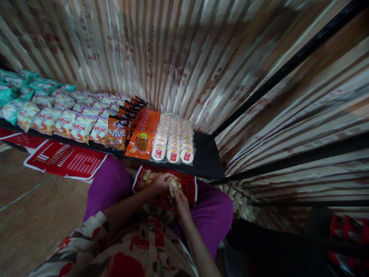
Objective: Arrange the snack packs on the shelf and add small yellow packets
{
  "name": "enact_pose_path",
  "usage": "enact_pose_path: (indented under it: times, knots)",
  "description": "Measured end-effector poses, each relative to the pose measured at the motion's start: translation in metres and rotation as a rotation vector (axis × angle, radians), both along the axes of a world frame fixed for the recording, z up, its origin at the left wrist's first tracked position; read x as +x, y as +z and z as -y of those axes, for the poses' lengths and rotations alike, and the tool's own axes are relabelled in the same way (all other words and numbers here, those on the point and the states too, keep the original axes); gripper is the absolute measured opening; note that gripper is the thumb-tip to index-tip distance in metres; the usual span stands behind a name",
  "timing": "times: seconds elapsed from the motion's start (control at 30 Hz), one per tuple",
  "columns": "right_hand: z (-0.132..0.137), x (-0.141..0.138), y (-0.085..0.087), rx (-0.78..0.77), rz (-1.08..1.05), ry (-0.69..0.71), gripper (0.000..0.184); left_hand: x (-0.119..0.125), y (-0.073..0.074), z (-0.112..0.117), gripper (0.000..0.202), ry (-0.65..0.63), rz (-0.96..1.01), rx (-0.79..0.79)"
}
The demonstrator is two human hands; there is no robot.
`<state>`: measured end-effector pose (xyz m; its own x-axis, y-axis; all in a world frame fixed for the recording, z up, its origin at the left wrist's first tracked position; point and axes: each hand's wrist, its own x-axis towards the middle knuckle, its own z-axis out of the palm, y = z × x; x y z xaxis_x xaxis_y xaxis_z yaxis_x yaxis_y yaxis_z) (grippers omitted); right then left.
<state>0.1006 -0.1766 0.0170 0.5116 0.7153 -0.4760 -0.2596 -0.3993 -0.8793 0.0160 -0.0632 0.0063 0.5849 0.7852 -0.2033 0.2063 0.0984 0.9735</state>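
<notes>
Over my lap, my left hand (162, 183) and my right hand (181, 200) meet with their fingers closed around a small pale-yellow wrapped snack (172, 187). My right thumb lies along the packet; the left fingertips pinch its upper side. Its print is too small to read. Just below the hands sits a red basket (196, 192) with a white rim, between my knees. Several similar yellowish packets (150, 176) lie inside it, partly hidden by my left forearm.
A black shelf (206, 157) in front carries rows of wrapped round white crackers (173, 154), a flat orange snack bag (142, 134), small orange bags (117, 132), white bags (82, 127) and teal bags (8, 92). Another red basket (66, 159) lies left. Black poles (276, 77) slant at right.
</notes>
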Motion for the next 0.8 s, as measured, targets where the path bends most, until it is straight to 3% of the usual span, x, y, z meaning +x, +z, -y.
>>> enact_pose_path:
  times: [0.13,0.33,0.57,0.8]
  knots:
    - [-0.020,0.008,0.008,0.010,0.111,0.054,0.055,-0.009,0.009,-0.011,0.029,0.059,0.046,-0.013]
    - [-0.030,0.020,0.015,0.163,0.152,0.044,0.056,-0.007,0.026,-0.026,0.032,-0.011,0.133,0.011]
    - [-0.054,0.041,0.022,0.157,0.093,-0.044,0.061,0.013,0.049,-0.051,0.031,-0.066,0.192,-0.107]
    - [-0.067,0.066,0.031,0.159,0.031,-0.025,0.064,0.046,0.061,-0.072,0.026,-0.050,0.180,-0.142]
